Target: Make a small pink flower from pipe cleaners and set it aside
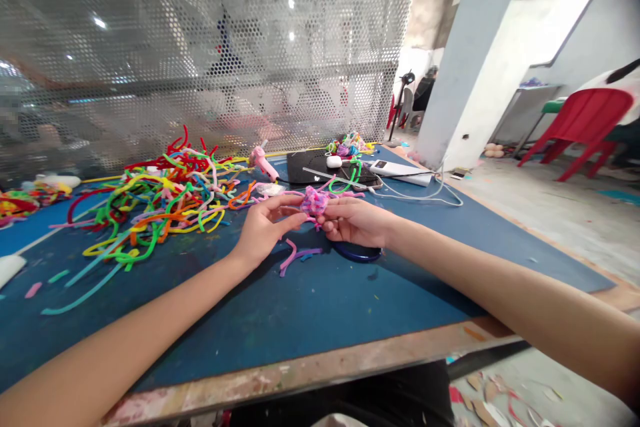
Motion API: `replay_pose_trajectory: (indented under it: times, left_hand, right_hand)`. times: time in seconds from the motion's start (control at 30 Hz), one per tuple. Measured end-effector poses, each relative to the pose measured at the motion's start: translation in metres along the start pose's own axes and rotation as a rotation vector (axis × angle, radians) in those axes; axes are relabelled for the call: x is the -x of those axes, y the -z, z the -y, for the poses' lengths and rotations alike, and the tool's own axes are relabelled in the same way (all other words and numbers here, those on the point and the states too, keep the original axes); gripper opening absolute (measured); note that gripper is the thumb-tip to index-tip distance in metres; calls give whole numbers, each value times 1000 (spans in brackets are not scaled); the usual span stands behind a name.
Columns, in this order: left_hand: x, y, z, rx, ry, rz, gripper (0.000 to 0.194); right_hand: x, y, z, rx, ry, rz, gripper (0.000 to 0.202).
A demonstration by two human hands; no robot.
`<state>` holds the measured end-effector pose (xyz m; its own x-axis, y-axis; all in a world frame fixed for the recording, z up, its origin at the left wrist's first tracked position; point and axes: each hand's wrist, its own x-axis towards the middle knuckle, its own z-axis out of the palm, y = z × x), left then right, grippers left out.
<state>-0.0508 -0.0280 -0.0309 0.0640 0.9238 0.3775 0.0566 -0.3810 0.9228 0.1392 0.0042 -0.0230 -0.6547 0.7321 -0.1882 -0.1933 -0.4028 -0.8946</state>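
The left hand (261, 227) and right hand (361, 221) pinch the pink-purple bundle (315, 201) — a light, even grip should spare its shape.

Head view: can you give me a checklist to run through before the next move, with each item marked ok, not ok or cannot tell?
1. Piece supported: ok, held between both hands.
2. Left hand on the piece: ok, thumb and fingers at its left side.
3. Right hand on the piece: ok, fingertips at its right side.
4. Strip pile sorted: not ok, colours lie tangled together.
5. Pink tool out of the hands: ok, it lies beyond them.
6. Pink tool switched on or off: cannot tell, nothing visible settles it.
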Motion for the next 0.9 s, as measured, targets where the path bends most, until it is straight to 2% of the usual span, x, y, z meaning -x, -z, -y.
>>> replay_pose_trajectory:
  times: [0.2,0.4,0.6,0.73,0.83,0.9]
  left_hand:
    - [6,-5,-4,-58,-74,19,42]
    - [5,-7,-2,-83,-80,-1,30]
    - [2,-6,-1,-24,-28,11,21]
    - [2,-5,-1,-34,-32,21,20]
    - [3,-6,-2,-37,-46,10,21]
    - [4,-6,-4,-36,-66,-15,23]
  right_hand:
    - [3,-7,-4,73,64,16,7]
    - [4,-15,-8,264,166,-43,6]
    - [8,-17,-10,552,375,-141,40]
    - [10,-16,-10,872,515,-90,52]
    - [8,-14,-8,880,547,-51,43]
    - [6,-13,-6,759,556,-47,37]
